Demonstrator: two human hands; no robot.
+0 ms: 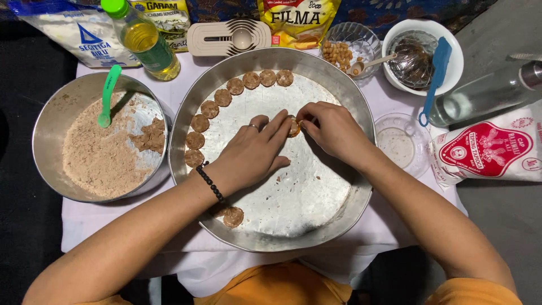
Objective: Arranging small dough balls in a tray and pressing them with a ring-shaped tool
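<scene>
A large round metal tray (316, 203) lies before me on a white cloth. Several flat brown dough discs (223, 97) line its far left rim, and one more disc (232, 217) sits near the front rim. Over the tray's middle, my left hand (254, 151) and my right hand (333, 131) meet, fingertips pinching one small brown dough piece (293, 127) between them. My left hand wears a ring and a black bead bracelet at the wrist.
A metal bowl (53, 121) of brown crumbly dough with a green spoon (107, 96) stands left. Behind: an oil bottle (144, 39), measuring spoons (228, 38), packets, a glass bowl of peanuts (339, 52), a white bowl (446, 68) with a blue spatula. At right: a small glass dish (402, 144), a glass bottle (485, 93), a red-and-white bag (491, 149).
</scene>
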